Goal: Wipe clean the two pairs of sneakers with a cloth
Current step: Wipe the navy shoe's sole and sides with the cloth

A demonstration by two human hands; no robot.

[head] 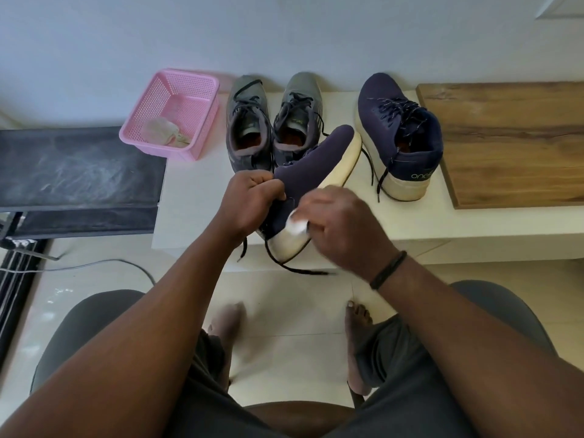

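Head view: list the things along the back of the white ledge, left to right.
Pink perforated plastic basket → pair of grey lace-up sneakers → navy knit sneaker with cream sole → brown wood-grain board.

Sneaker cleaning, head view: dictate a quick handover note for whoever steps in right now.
Left hand grips the raised navy knit sneaker with cream sole, tilted on its side.
Right hand presses a small white cloth at the heel end of its sole.
Second navy sneaker and the grey lace-up pair stand on the white ledge.
Pink plastic basket holds a crumpled rag.
Done: cannot tell.
Left: finish this sole; which others still need wiping is unclear.
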